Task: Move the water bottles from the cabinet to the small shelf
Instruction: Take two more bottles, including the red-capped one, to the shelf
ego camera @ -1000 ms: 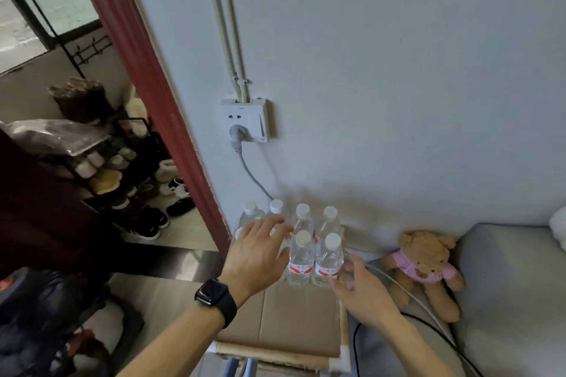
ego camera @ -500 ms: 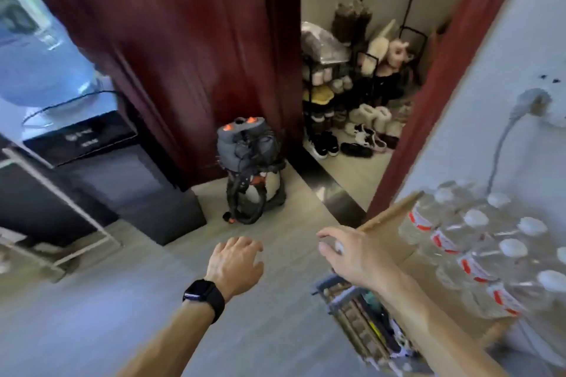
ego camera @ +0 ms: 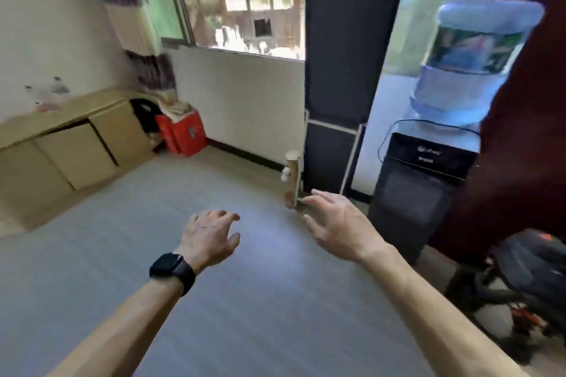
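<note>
A low beige cabinet [ego camera: 76,144] runs along the left wall. Blurred clear water bottles [ego camera: 46,95] stand on its top at the far left. My left hand [ego camera: 211,236], with a black watch on the wrist, hovers over the grey floor with fingers spread and nothing in it. My right hand [ego camera: 340,223] reaches forward beside it, also open and empty. The small shelf and the bottles on it are out of view.
A red box [ego camera: 183,135] sits in the corner under the window. A tall black panel [ego camera: 346,76] stands ahead, a water dispenser [ego camera: 428,180] with a large blue jug [ego camera: 471,61] to its right. A dark red door [ego camera: 533,119] and a black device [ego camera: 533,278] fill the right edge.
The view has swung left from the shelf with bottles to the room with the cabinet. Both hands left the bottles and now hang empty over the floor.
</note>
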Demonstrator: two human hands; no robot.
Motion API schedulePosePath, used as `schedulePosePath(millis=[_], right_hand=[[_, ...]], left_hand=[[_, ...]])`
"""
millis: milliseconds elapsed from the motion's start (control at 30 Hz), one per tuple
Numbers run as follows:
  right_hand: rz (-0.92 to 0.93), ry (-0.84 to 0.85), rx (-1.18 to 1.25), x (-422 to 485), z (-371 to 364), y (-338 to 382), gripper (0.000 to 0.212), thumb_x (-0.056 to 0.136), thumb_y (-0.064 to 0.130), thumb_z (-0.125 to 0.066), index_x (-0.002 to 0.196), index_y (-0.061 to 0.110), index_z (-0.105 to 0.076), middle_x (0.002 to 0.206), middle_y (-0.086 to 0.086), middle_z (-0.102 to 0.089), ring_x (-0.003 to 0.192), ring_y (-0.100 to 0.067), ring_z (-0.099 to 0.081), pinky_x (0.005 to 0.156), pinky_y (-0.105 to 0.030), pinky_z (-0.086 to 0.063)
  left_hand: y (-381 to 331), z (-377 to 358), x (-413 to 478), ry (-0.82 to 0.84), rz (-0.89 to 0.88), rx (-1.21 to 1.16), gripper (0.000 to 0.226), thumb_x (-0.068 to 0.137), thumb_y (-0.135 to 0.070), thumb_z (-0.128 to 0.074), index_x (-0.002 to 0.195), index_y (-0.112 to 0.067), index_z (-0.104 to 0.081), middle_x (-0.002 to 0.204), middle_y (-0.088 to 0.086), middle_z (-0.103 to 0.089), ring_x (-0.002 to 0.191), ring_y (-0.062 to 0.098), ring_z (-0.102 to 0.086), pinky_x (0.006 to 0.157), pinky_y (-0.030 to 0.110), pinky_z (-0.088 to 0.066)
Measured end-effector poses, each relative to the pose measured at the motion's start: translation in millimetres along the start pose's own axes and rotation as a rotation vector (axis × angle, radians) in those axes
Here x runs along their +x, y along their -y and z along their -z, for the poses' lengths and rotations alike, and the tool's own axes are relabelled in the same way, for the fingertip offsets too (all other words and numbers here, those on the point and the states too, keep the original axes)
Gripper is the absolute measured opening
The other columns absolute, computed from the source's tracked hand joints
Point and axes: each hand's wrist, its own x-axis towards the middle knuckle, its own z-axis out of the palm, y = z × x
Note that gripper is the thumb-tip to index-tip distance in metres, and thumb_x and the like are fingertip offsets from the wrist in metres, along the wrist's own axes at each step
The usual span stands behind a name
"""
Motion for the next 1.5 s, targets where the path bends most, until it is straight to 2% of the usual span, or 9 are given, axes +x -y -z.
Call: schedulePosePath(millis=[167, 300, 567, 867, 1167, 1500], right_hand=[[0.184, -0.034, -0.084, 120, -28, 107, 0.046, 0.097, 0.051, -0.043, 0.141, 0.036, -0.045, 0.153, 0.01, -0.039, 0.142, -0.015, -0.031, 0.113, -0.04, -0.033], [0.292, -0.045, -0.097, 196, -43, 170, 0.046, 0.098, 0.05, -0.042, 0.142, 0.036, -0.044, 0.151, 0.013, -0.041, 0.141, -0.011, -0.029, 0.113, -0.032, -0.029], [0.47, -0.041, -0.076, 344, -91, 234, 0.045, 0.096, 0.055, -0.039, 0.139, 0.041, -0.043, 0.145, 0.017, -0.047, 0.139, -0.011, -0.034, 0.11, -0.037, -0.036], [0.611, -0.015, -0.028, 523, -110, 283, 0.044, 0.098, 0.055, -0.039, 0.14, 0.042, -0.042, 0.144, 0.019, -0.048, 0.14, -0.009, -0.031, 0.109, -0.035, -0.034], [0.706, 0.038, 0.005, 667, -165, 345, 0.04, 0.098, 0.052, -0.042, 0.136, 0.041, -0.046, 0.141, 0.017, -0.052, 0.139, -0.012, -0.036, 0.106, -0.039, -0.039], [0.699, -0.058, -0.017, 823, -220, 450, 0.041, 0.099, 0.05, -0.042, 0.138, 0.039, -0.049, 0.143, 0.019, -0.05, 0.141, -0.012, -0.034, 0.11, -0.041, -0.036]], left_hand=[[150, 51, 14, -0.121, 0.214, 0.018, 0.046, 0.092, -0.049, -0.049, 0.135, -0.032, -0.051, 0.136, -0.004, -0.055, 0.125, 0.019, -0.049, 0.101, 0.038, -0.038], [234, 85, 22, -0.201, 0.352, 0.058, 0.046, 0.092, -0.049, -0.048, 0.135, -0.033, -0.05, 0.138, -0.005, -0.053, 0.126, 0.019, -0.049, 0.101, 0.039, -0.037], [342, 100, 76, -0.269, 0.539, -0.006, 0.041, 0.094, -0.047, -0.047, 0.133, -0.037, -0.052, 0.136, -0.007, -0.055, 0.12, 0.019, -0.052, 0.098, 0.037, -0.041], [455, 115, 170, -0.323, 0.754, -0.011, 0.035, 0.093, -0.047, -0.047, 0.126, -0.04, -0.055, 0.128, -0.01, -0.059, 0.115, 0.019, -0.056, 0.09, 0.036, -0.047], [557, 113, 254, -0.28, 0.808, 0.02, 0.035, 0.093, -0.048, -0.046, 0.126, -0.041, -0.055, 0.121, -0.01, -0.061, 0.114, 0.018, -0.055, 0.091, 0.035, -0.044], [747, 145, 348, -0.299, 0.775, 0.082, 0.037, 0.094, -0.047, -0.044, 0.129, -0.04, -0.054, 0.131, -0.01, -0.058, 0.122, 0.019, -0.051, 0.095, 0.036, -0.041]])
